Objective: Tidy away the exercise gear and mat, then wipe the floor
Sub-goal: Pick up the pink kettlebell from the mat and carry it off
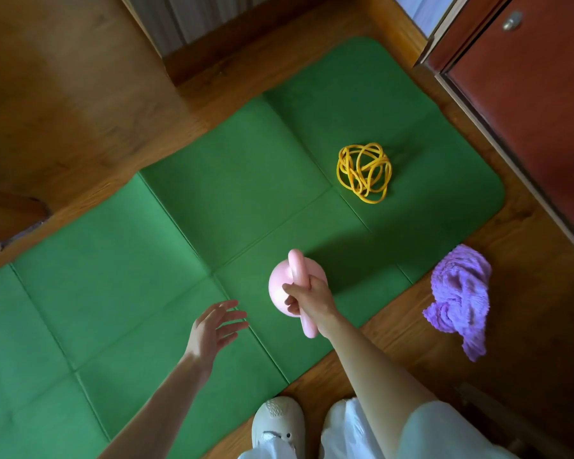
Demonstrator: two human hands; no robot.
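Observation:
A green folding mat [186, 226] lies spread across the wooden floor. My right hand [309, 298] grips the handle of a pink kettlebell [277, 286] over the mat's near edge. To its left my left hand [214, 329] hovers above the mat with fingers spread, holding nothing. A tangled yellow rope [364, 172] sits on the far right part of the mat. A purple cloth [459, 298] lies crumpled on the floor just off the mat's right edge.
A dark red cabinet door [527, 104] with a metal knob stands at the right. A wooden furniture surface [63, 87] fills the upper left. My white shoe [277, 422] stands on the floor at the mat's near edge.

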